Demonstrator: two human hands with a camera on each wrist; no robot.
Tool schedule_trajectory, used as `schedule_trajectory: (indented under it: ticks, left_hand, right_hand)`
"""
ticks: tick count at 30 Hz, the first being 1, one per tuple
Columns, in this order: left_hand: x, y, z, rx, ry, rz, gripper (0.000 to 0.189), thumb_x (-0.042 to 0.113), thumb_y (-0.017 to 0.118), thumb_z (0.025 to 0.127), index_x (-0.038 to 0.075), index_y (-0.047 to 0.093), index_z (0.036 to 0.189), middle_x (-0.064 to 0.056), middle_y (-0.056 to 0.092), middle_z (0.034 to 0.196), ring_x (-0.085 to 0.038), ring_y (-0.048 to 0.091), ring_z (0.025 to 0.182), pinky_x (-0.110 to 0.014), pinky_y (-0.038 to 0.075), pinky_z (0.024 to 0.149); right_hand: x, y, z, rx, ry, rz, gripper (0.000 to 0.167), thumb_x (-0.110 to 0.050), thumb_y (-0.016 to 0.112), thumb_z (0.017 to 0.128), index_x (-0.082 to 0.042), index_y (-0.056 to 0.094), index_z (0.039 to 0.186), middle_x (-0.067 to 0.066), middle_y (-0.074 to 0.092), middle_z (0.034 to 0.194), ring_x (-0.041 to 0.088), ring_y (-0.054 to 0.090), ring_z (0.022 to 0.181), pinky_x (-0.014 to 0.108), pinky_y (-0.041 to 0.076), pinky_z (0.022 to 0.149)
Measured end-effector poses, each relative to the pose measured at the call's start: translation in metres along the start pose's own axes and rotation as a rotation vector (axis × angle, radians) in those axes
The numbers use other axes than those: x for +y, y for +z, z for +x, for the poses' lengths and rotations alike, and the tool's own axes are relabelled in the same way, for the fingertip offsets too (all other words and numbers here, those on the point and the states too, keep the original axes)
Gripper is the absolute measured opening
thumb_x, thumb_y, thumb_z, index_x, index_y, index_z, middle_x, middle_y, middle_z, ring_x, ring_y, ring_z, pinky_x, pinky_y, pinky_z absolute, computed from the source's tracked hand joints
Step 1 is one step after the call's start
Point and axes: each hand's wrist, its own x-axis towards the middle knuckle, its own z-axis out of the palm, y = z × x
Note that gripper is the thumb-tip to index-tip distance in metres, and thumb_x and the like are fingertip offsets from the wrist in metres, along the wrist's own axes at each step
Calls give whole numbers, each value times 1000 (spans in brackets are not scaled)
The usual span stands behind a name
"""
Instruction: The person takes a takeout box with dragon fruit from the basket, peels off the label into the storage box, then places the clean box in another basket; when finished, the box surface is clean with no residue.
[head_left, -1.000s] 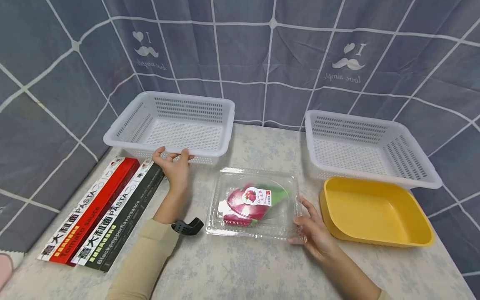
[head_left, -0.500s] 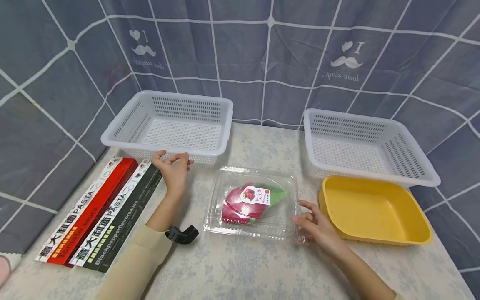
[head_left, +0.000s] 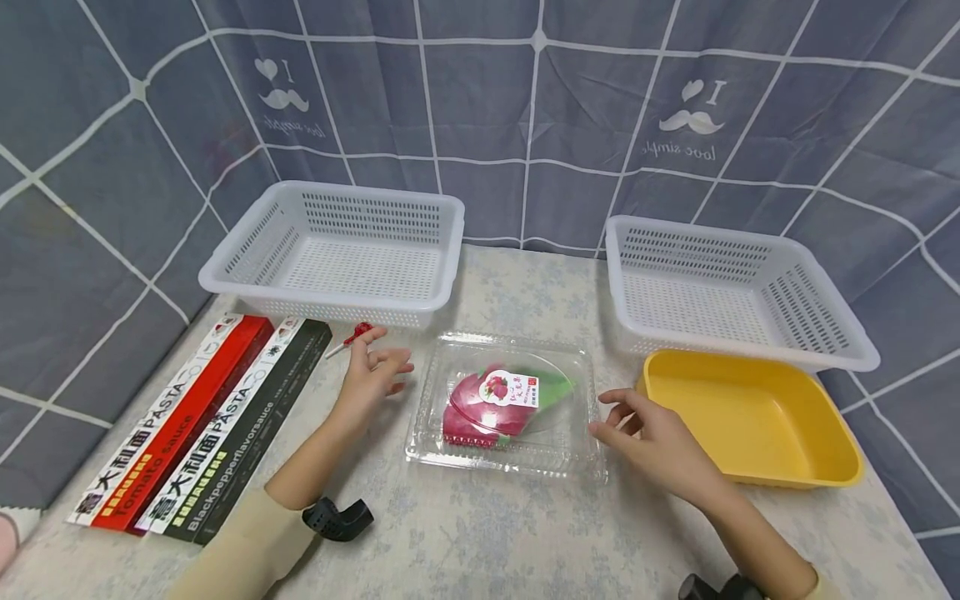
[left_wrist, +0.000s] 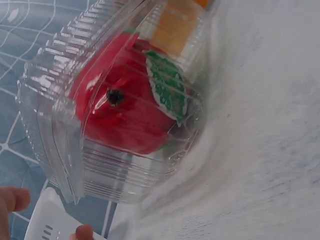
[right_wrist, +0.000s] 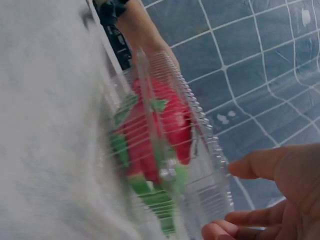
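Observation:
A clear plastic clamshell box [head_left: 558,454] with a dragon fruit [head_left: 480,408] inside sits mid-table, its lid down and a round label on top. My left hand [head_left: 367,385] hovers left of the box, fingers loosely bent and holding nothing. Just beyond its fingertips a small red lollipop [head_left: 362,329] with a white stick lies on the table. My right hand [head_left: 652,437] is beside the box's right edge, fingers loosely bent around nothing. In the right wrist view, its thumb [right_wrist: 255,164] is close to the box's rim; whether it touches is unclear.
Two pasta boxes, one red [head_left: 187,417] and one black [head_left: 251,442], lie side by side at left. White slotted baskets stand at back left [head_left: 442,287] and back right [head_left: 622,292]. A yellow tub [head_left: 750,425] sits before the right basket.
My left hand has moved from the left basket's front toward the box, uncovering the lollipop. My right hand has come off the box's right edge and shifted slightly right.

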Motion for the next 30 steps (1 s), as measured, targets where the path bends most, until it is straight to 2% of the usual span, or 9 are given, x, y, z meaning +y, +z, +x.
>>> schedule_trajectory:
  ticks: [3,7,10,13,17,20,26,30]
  left_hand:
    - [0,-3,-7,-109,-54,-16,62,19,53,100,7,17,150,-22,49,127,-28,60,111,-32,52,82]
    - [1,-8,-14,-249,-95,-26,67,20,53,97,8,16,152,-22,46,130,-29,55,114,-39,51,87]
    - [0,-11,-17,-356,-70,1,69,17,55,96,12,16,153,-21,46,126,-27,53,111,-46,50,90]
    - [-3,-13,-19,-448,-8,40,73,15,60,95,15,17,153,-22,45,122,-25,54,105,-49,51,87]
    - [-8,-15,-18,-504,65,77,74,14,66,92,15,23,152,-24,42,122,-25,59,96,-46,55,79]
    - [-11,-16,-18,-530,106,94,73,12,67,90,15,27,151,-26,42,123,-23,61,89,-41,56,74]
    - [-16,-17,-16,-563,180,98,76,8,69,88,13,28,151,-24,44,123,-18,59,70,-30,54,67]
    - [-18,-17,-14,-566,204,64,77,6,70,86,10,28,150,-21,45,119,-15,58,65,-26,52,64]
  right_hand:
    - [-5,-4,4,24,-57,-41,40,-29,71,90,-4,62,118,-1,59,86,15,57,76,26,47,62]
    - [-14,-6,11,52,-123,-59,34,-24,72,90,-3,64,114,-2,59,82,15,56,72,26,47,61]
    - [-21,-2,19,95,-183,-53,29,-20,72,89,-3,66,111,-3,59,82,14,55,73,26,46,60]
    - [-24,4,29,151,-278,-52,21,-12,74,87,-4,69,106,-4,59,81,13,54,72,27,46,61]
    - [-27,14,44,202,-401,-73,15,-5,75,84,-5,72,98,-5,60,79,12,52,69,27,46,60]
    - [-29,19,52,217,-439,-121,10,-7,76,84,-8,74,94,-6,60,79,11,51,67,25,43,57]
    - [-32,24,59,147,-401,-146,4,-13,74,87,-12,74,91,-7,58,82,13,49,71,27,41,59]
    - [-33,27,63,102,-351,-165,5,-15,75,86,-12,73,90,-5,56,83,15,47,73,29,40,61]
